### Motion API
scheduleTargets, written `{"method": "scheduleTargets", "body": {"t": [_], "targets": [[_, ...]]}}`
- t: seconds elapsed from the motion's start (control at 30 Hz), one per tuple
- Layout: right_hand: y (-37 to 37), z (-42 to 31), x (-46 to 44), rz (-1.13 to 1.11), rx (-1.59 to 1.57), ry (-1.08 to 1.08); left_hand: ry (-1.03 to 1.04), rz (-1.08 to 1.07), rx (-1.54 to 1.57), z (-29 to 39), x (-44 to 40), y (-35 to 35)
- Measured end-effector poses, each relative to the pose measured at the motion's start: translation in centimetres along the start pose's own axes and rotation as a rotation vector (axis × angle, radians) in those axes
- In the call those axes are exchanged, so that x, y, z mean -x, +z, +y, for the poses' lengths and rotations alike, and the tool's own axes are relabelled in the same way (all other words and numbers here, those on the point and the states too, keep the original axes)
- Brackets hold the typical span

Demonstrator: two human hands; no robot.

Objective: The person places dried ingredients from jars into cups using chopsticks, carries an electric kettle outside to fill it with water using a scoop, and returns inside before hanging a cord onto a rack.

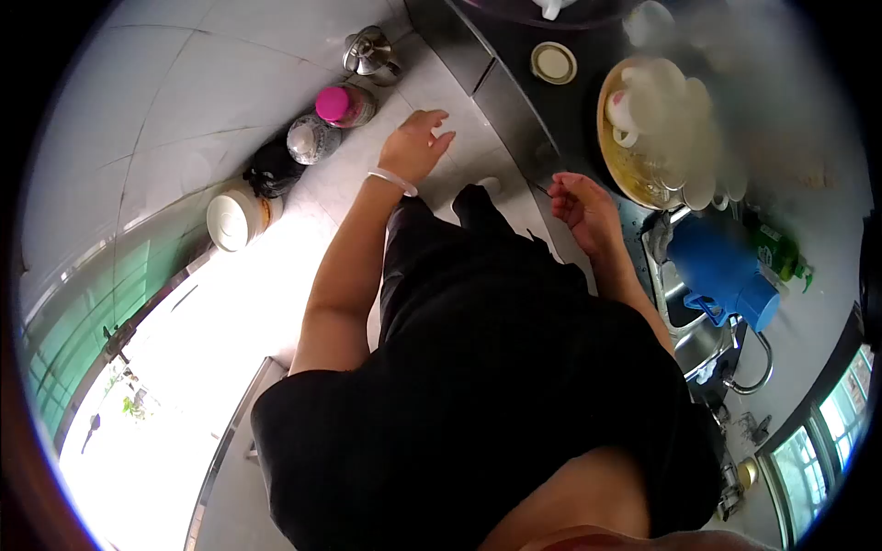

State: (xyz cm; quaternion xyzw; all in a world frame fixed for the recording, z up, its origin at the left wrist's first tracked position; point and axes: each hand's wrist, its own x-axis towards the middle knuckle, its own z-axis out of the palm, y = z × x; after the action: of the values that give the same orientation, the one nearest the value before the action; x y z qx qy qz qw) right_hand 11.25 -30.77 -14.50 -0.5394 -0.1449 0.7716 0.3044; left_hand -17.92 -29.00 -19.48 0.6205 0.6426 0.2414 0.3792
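My left hand point(415, 147), with a pale bangle point(392, 181) at the wrist, is held out over the floor. Its fingers are apart and nothing is in them. My right hand point(585, 211) is beside the edge of the dark counter point(574, 119), fingers curled in and thumb pressed against them. A thin dark sliver shows at those fingertips, too small to name. Nearest to this hand on the counter is a round tan tray point(611, 165) holding a white teapot point(623, 112) and other pale dishes blurred by haze.
A round lid point(553, 63) lies on the counter. To the right are a steel sink point(703, 344), a blue jug point(735, 275), a green bottle point(774, 248) and a faucet point(767, 363). Along the left wall stand a pink-capped jar point(344, 106), a metal pot point(370, 53) and a white tub point(234, 220).
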Motion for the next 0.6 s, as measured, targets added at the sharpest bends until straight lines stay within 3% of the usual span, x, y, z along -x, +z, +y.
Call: {"method": "scheduleTargets", "body": {"t": [0.13,0.23,0.33,0.43,0.53,0.6], "targets": [[0.7,3.5,-3.1,0.123,0.043,0.033,0.023,-0.097,-0.026,-3.3,2.8,-0.2],[0.6,6.0,-7.3,0.211,-0.198,0.013,0.042,-0.143,-0.064,-7.5,5.9,-0.5],[-1.0,7.3,-14.0,0.269,-0.562,-0.173,-0.027,-0.223,0.022,-9.8,8.9,-4.1],[1.4,6.9,-17.7,0.121,-0.842,-0.337,-0.091,-0.171,-0.025,-14.9,11.6,-7.7],[5.7,4.9,-19.6,0.379,-0.967,-0.365,-0.166,-0.108,-0.089,-19.0,14.0,-12.1],[5.7,4.9,-21.7,0.248,-0.944,-0.378,-0.210,-0.112,-0.159,-20.8,15.2,-14.6]]}}
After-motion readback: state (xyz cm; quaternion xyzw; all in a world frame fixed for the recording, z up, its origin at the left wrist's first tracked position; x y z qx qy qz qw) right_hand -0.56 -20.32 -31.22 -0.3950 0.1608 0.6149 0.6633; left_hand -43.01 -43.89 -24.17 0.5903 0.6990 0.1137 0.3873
